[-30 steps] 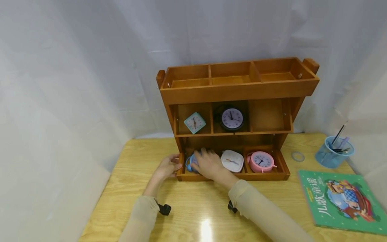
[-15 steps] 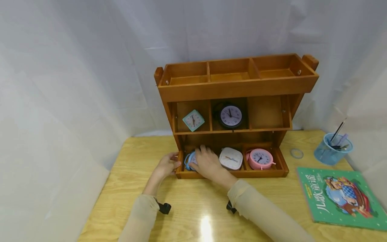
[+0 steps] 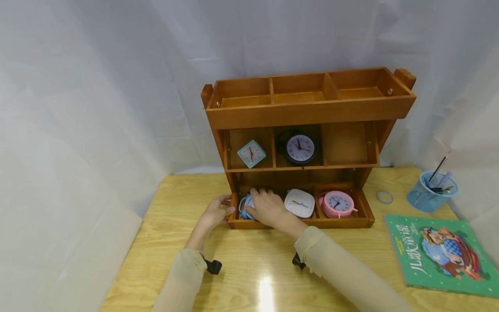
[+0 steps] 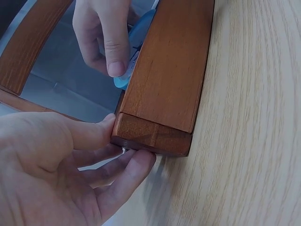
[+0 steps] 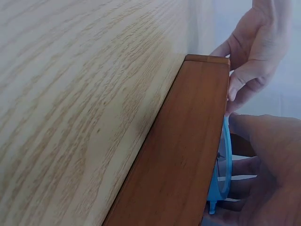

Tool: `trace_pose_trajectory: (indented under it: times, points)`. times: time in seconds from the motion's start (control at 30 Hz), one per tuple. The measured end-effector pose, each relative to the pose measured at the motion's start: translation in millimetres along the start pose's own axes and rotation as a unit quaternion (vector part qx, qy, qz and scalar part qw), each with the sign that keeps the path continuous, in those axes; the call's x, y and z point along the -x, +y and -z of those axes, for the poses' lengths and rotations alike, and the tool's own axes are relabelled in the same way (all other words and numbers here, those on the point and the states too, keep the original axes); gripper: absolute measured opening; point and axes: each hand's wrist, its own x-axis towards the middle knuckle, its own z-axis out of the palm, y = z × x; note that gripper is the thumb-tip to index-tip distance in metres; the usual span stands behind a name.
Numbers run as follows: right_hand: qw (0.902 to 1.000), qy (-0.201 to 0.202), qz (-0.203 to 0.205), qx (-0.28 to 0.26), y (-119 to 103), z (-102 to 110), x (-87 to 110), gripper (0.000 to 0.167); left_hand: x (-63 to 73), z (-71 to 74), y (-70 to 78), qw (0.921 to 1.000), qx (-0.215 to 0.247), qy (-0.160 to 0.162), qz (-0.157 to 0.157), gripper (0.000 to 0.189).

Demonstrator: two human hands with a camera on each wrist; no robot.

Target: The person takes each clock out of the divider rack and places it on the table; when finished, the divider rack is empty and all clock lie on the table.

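A brown wooden shelf [image 3: 310, 111] with three tiers stands on the table. My left hand [image 3: 217, 211] holds the left end of its bottom tier; the left wrist view shows the thumb and fingertips at that corner. My right hand [image 3: 269, 209] reaches into the left bottom compartment and grips a blue alarm clock [image 3: 244, 207], whose face it partly covers. In the right wrist view the clock's blue rim [image 5: 228, 165] and a small foot show behind the front board. To the right of this hand sit a white square clock [image 3: 299, 203] and a pink alarm clock [image 3: 338, 204].
On the middle tier are a mint-green square clock [image 3: 251, 154], turned on its corner, and a round black clock [image 3: 300, 148]. At the right stand a blue pen cup [image 3: 431, 196] and a green picture book [image 3: 442, 253], with a pale ring [image 3: 385, 197] near the shelf.
My right hand has shifted slightly over the blue alarm clock, and more of its left side shows. The left hand keeps its place at the shelf's end. The head view has tilted a little.
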Motion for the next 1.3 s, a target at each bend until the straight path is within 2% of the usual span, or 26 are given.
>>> trace_pose_trajectory:
  times: [0.33,0.5,0.6,0.87,1.03,1.3]
  points:
    - [0.9991,0.014,-0.023,-0.032,2,1,-3.4,0.054,1.6,-0.3,0.8,1.0,0.001,0.001,0.002,0.055]
    - [0.9993,0.013,-0.015,-0.033,4,2,-2.3,0.05,1.1,-0.8,-1.4,1.0,-0.001,0.001,0.001,0.055]
    - [0.9984,0.012,-0.005,-0.055,7,5,-0.7,0.049,0.5,-1.6,-1.1,1.0,0.0,0.003,-0.004,0.054]
    - [0.987,-0.039,0.014,-0.155,15,22,1.8,0.048,0.9,-2.8,0.0,0.9999,0.009,0.007,-0.003,0.053]
    - [0.9833,-0.064,0.03,-0.168,17,31,2.6,0.049,0.7,-2.9,1.4,0.9999,0.011,0.007,0.0,0.053]
    - [0.9785,-0.12,0.061,-0.156,21,37,2.1,0.054,1.3,-4.2,2.6,0.9999,0.012,0.008,0.002,0.052]
